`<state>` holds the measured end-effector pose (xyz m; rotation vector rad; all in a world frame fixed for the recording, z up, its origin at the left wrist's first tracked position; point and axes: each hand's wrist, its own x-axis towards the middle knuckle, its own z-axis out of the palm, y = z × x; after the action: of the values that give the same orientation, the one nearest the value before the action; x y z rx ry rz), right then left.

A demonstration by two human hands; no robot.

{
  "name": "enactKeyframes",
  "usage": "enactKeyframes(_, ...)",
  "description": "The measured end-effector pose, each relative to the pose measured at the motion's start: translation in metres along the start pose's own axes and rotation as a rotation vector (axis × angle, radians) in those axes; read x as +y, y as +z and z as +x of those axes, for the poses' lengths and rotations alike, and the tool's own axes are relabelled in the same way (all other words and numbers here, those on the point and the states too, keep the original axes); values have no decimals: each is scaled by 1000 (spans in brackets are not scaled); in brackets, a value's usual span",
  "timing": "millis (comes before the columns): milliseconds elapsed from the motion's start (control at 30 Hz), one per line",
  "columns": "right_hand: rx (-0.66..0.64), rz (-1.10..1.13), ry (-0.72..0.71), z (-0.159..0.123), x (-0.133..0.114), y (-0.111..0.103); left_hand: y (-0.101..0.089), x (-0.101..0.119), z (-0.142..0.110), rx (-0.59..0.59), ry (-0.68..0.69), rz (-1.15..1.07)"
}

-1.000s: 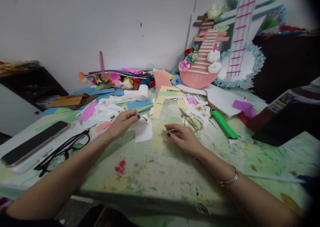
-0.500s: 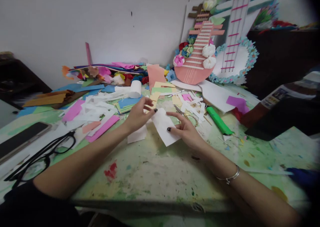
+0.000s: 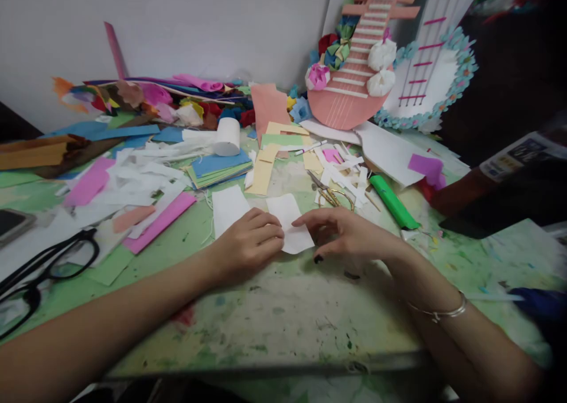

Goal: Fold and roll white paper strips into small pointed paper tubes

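Observation:
A small, slightly curved white paper piece (image 3: 290, 214) lies on the paint-stained table between my hands. My left hand (image 3: 248, 243) is closed over its left edge, the fingers curled together and the thumb hidden. From the other side, my right hand (image 3: 354, 234) reaches over with thumb and fingers apart; the index fingertip touches or nearly touches the paper's right edge. Behind my left hand rests another white sheet (image 3: 229, 207). Gold-handled scissors (image 3: 332, 196) lie just beyond my right hand, beside white paper strips (image 3: 343, 175).
Black glasses (image 3: 66, 261) and a phone (image 3: 13, 224) are at left, near a heap of white scraps (image 3: 142, 172). A white roll (image 3: 227, 137) stands behind coloured paper sheets (image 3: 219, 169). At right are a green tube (image 3: 393, 202) and a dark bottle (image 3: 500, 178). Paper instruments (image 3: 349, 104) lean at the back.
The white paper, earlier lifted and tilted by my right hand, now lies lower under my left fingers. My right hand has loosened its pinch. The camera view has tipped downward.

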<state>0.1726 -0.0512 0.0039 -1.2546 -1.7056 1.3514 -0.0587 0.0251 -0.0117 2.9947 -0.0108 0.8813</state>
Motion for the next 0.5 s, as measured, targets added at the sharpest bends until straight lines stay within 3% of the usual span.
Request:
enactKeyframes(100, 64, -357, -103, 0, 2, -1, -1, -3, -2, -33, -64, -42)
enactKeyframes(200, 103, -560, -199, 4, 6, 5, 0, -5, -4, -58, -97, -136)
enactKeyframes(333, 112, -621, -290, 5, 8, 8, 4, -12, -5, -79, -95, -328)
enactKeyframes(500, 18, -613, -297, 3, 3, 5, 3, -20, -6, -177, -146, -547)
